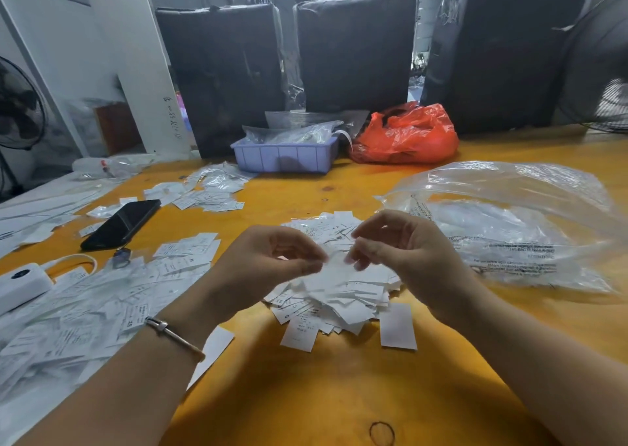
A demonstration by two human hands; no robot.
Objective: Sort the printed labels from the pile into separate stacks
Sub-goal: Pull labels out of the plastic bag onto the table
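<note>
A pile of small white printed labels lies in the middle of the yellow table. Just above the pile, my left hand and my right hand meet with curled fingers. Between their fingertips they pinch a blurred white label. More labels lie spread in loose heaps at the left and further back. A single label lies apart at the pile's right edge.
A black phone and a white device with a cable sit at the left. A large clear plastic bag lies at the right. Behind stand a lilac tray, a red plastic bag and black wrapped bundles.
</note>
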